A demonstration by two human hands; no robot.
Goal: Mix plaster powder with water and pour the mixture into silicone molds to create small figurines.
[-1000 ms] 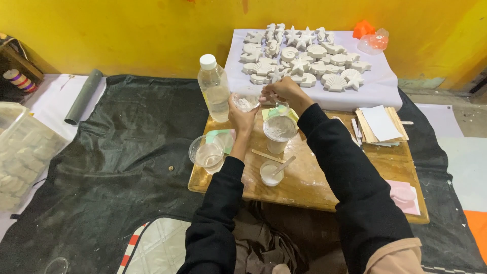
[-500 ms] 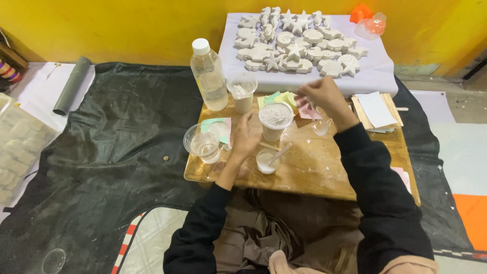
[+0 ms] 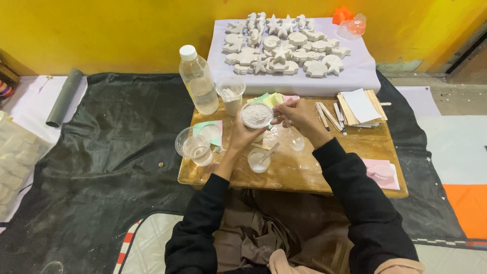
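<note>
My left hand (image 3: 239, 136) holds up a clear plastic cup (image 3: 256, 115) filled with white powder, above a low wooden table (image 3: 314, 175). My right hand (image 3: 300, 117) is just right of that cup, fingertips drawn together at its rim; what they pinch is too small to tell. A small clear cup (image 3: 297, 143) sits right below the right hand. In front of my left hand stands a small cup of white mix (image 3: 258, 161) with a wooden stick leaning in it.
A clear bottle of liquid (image 3: 198, 82) and a cup with white residue (image 3: 231, 92) stand at the table's back left, with stacked clear cups (image 3: 195, 147) further forward. Wooden sticks (image 3: 327, 114), paper sheets (image 3: 360, 104) and a pink mould (image 3: 381, 172) lie right. Several white plaster casts (image 3: 284, 48) lie beyond on a white sheet. A black tarp (image 3: 101, 152) covers the floor.
My left hand has taken the powder cup off the table and raised it. My right hand has come back left from the table's right side to the cup's rim.
</note>
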